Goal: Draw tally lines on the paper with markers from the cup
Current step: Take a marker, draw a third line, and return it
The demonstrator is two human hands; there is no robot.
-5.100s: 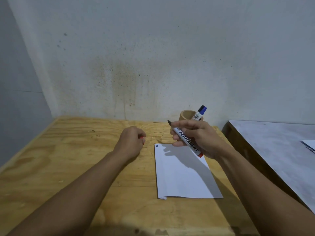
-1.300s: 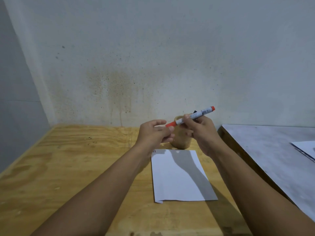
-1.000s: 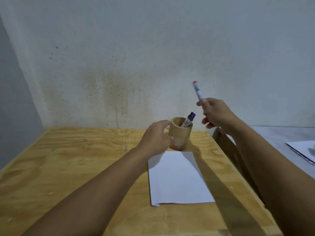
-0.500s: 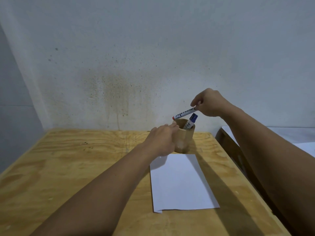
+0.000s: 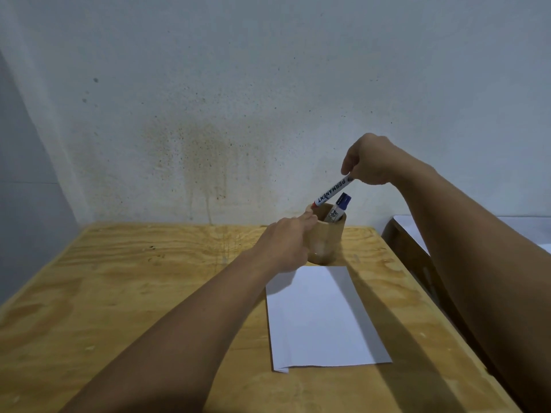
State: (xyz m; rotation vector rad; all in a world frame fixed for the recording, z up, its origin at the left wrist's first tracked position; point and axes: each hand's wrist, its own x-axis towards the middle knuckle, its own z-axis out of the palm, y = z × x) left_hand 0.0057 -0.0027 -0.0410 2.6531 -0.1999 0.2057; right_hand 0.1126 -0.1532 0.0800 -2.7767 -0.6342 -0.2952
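The red permanent marker [image 5: 333, 192], capped a second ago and swung up, now slants nose-down into the wooden cup [image 5: 326, 234], pinched at its tail by the right hand [image 5: 368, 160]. It is likely being returned. The left hand [image 5: 286, 242] wraps the cup. Two markers show, one blue-capped marker [image 5: 340, 208], one paper sheet [image 5: 320, 317], on the plywood table [image 5: 119, 278].
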